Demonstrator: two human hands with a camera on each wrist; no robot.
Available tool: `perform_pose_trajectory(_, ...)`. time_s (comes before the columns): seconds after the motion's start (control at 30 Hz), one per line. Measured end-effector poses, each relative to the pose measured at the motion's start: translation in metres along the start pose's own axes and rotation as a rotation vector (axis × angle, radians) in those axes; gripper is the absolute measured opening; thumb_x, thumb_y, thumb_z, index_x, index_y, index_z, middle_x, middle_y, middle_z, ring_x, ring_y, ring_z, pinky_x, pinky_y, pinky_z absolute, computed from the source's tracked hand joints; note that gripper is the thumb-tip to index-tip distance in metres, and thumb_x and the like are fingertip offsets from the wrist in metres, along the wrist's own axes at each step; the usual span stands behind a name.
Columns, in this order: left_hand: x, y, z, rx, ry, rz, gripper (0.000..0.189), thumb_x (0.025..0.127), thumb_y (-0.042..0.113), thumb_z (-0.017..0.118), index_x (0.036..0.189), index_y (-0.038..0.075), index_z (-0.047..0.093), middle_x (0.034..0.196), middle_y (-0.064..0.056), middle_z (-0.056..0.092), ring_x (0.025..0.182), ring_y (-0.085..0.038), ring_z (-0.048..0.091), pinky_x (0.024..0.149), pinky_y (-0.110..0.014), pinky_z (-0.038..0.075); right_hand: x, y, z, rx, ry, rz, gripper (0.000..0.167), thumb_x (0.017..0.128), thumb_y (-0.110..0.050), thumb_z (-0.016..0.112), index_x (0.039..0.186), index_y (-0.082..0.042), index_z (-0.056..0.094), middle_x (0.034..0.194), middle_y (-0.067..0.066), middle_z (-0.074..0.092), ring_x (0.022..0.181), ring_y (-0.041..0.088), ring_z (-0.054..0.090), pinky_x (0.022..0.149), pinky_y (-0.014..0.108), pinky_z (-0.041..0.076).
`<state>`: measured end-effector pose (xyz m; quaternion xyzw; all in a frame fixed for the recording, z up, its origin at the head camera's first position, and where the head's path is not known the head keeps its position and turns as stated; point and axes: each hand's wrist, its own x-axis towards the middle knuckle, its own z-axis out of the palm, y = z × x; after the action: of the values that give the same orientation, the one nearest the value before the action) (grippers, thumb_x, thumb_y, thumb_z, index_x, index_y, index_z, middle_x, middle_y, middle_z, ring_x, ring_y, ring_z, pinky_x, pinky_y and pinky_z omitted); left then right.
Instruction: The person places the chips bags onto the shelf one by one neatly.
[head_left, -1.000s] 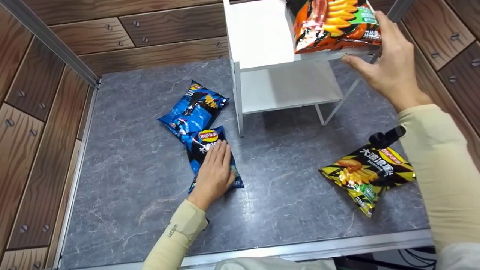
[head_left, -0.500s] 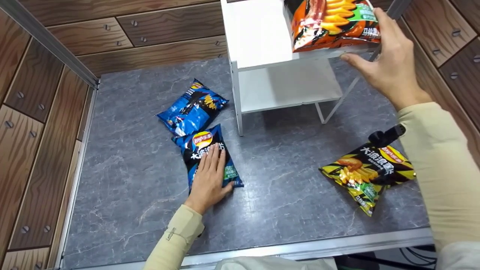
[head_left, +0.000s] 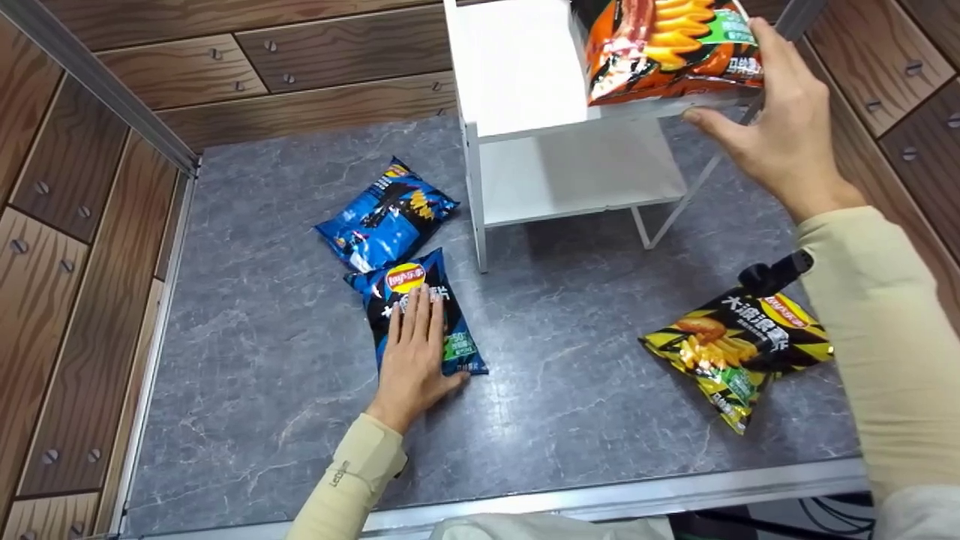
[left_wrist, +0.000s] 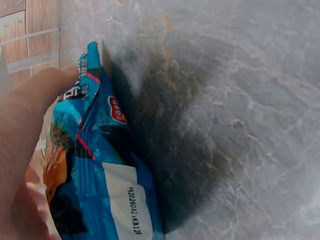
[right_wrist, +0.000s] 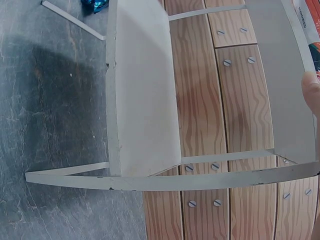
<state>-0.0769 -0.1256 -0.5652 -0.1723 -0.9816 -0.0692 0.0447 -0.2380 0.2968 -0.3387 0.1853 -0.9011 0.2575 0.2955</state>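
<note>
My left hand [head_left: 411, 367] lies flat with straight fingers on a blue and black bag of chips [head_left: 450, 330] on the grey surface. In the left wrist view the same chip bag [left_wrist: 95, 145] shows its crimped edge and printed white label beside the hand. A second blue chip bag [head_left: 386, 217] lies just beyond it, the two touching or nearly so. My right hand [head_left: 791, 127] is at the right edge of an orange chip bag [head_left: 675, 52] on the upper shelf, thumb spread apart near the shelf edge; its fingertips are partly hidden behind the bag.
A white two-tier rack [head_left: 525, 75] stands at the back, with a lower shelf [head_left: 577, 176] and thin legs. A yellow and black chip bag [head_left: 739, 345] lies at the right, under the right forearm's side. Wood-patterned walls [head_left: 337, 56] enclose the surface [head_left: 255, 390].
The nearer blue chip bag has turned slightly and slid off the other one's corner toward me. My left hand has moved down and left over it. The right hand stays at the orange bag.
</note>
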Motion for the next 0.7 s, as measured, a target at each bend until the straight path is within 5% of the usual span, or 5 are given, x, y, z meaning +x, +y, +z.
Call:
perform_pose_trajectory(0.33, -0.0054, -0.0027, 0.0072, 0.065, -0.051, -0.069, 0.139, 0.060, 0.086, 0.068, 0.160, 0.008, 0.011, 0.167, -0.020, 0.005, 0.154, -0.038, 0.006, 0.123, -0.060, 0.009, -0.0007, -0.0004, 0.0002, 0.000, 0.003, 0.009, 0.085, 0.082, -0.032, 0.081, 0.151, -0.005, 0.039, 0.145, 0.020, 0.051, 0.131, 0.037, 0.051, 0.115, 0.045, 0.038)
perform_pose_trajectory(0.53, -0.0056, -0.0050, 0.0048, 0.080, -0.091, -0.056, 0.135, 0.061, 0.080, 0.074, 0.161, 0.014, 0.011, 0.167, -0.018, 0.006, 0.154, -0.038, 0.006, 0.123, -0.061, 0.010, -0.0008, -0.0004, 0.0021, 0.033, 0.024, 0.071, 0.088, 0.078, -0.030, 0.085, 0.151, -0.008, 0.041, 0.146, 0.016, 0.051, 0.133, 0.032, 0.050, 0.117, 0.042, 0.036)
perform_pose_trajectory(0.7, -0.0050, -0.0083, 0.0021, 0.041, -0.099, -0.056, 0.131, 0.062, 0.071, 0.080, 0.161, 0.017, 0.015, 0.168, -0.013, 0.008, 0.155, -0.035, 0.005, 0.123, -0.059, 0.011, -0.0001, -0.0011, 0.0008, 0.005, 0.002, 0.037, 0.086, 0.082, -0.031, 0.082, 0.152, -0.005, 0.039, 0.147, 0.019, 0.050, 0.133, 0.035, 0.049, 0.117, 0.042, 0.036)
